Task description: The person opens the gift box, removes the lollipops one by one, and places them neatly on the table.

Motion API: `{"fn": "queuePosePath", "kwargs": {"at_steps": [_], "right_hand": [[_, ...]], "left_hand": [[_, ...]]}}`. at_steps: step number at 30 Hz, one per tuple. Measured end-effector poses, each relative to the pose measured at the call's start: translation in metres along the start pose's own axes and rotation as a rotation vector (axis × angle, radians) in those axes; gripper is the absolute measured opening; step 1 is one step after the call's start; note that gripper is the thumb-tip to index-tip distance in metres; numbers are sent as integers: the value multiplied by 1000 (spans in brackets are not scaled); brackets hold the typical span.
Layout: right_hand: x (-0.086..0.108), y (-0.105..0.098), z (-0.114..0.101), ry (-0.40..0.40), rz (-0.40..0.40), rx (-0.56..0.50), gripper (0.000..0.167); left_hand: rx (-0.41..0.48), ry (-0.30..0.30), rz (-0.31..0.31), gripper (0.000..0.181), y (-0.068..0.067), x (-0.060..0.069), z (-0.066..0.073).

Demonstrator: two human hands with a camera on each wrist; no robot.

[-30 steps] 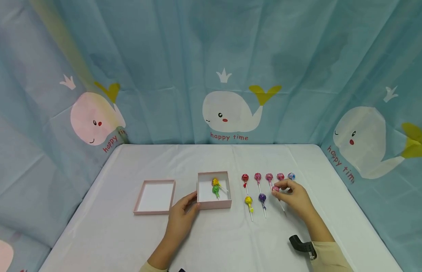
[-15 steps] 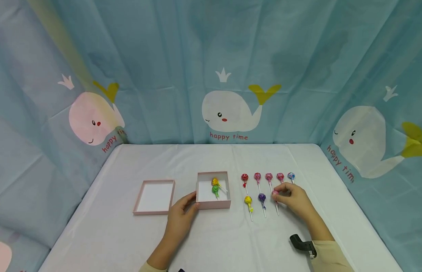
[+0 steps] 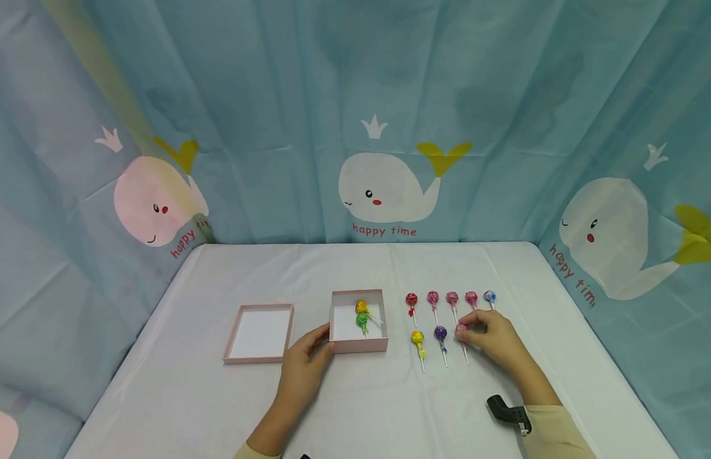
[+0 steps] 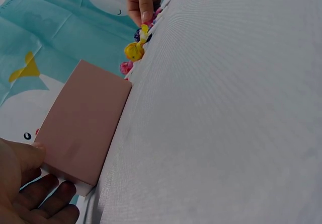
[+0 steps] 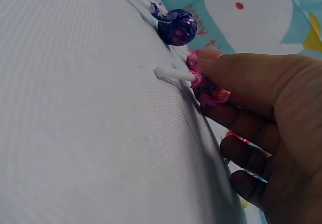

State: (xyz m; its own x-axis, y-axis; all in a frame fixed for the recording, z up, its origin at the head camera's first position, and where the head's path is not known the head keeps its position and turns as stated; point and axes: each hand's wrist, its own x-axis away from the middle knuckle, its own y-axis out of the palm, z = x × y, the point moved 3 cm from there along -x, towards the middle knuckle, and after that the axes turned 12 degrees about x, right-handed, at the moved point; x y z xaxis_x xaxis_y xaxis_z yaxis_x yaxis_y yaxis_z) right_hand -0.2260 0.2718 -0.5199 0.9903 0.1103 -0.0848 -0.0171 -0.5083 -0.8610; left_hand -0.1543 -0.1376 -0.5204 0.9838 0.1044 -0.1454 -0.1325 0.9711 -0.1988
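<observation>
My left hand (image 3: 302,366) holds the left side of an open pink box (image 3: 359,345), its thumb at the front corner. In the left wrist view the fingers curl by the box's side. A yellow lollipop (image 3: 362,307) and a green lollipop (image 3: 362,320) lie inside the box. My right hand (image 3: 495,338) pinches the head of a pink lollipop (image 5: 214,94) between thumb and forefinger, its white stick pointing toward me. Left of it lie a purple lollipop (image 3: 440,333) and another yellow lollipop (image 3: 417,338). Behind them runs a row with a red lollipop (image 3: 411,299) at its left end.
The box's pink-rimmed lid (image 3: 259,359) lies on the white table (image 3: 355,408), left of the box. More pink lollipops (image 3: 452,298) and a blue lollipop (image 3: 490,297) continue the back row. A blue whale-print curtain (image 3: 264,127) stands behind the table.
The pink lollipop in my right hand has swung its stick leftward and now lies in line beside the purple one. My left hand has stayed at the box.
</observation>
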Motion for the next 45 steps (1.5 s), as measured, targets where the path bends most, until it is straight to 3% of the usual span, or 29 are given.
{"fn": "queuePosePath", "kwargs": {"at_steps": [10,28,35,45], "right_hand": [[1,0,0,-27,19,60,23],[0,-12,-9,-98,60,47,30],[-11,-26,-37,-212,80,30,33],[-38,-44,-101,-370,9,97,31]], "left_hand": [[10,0,-2,45,0,2,0],[1,2,4,46,-1,2,3],[-1,5,1,48,-1,1,2],[23,17,-7,48,0,1,2]]}}
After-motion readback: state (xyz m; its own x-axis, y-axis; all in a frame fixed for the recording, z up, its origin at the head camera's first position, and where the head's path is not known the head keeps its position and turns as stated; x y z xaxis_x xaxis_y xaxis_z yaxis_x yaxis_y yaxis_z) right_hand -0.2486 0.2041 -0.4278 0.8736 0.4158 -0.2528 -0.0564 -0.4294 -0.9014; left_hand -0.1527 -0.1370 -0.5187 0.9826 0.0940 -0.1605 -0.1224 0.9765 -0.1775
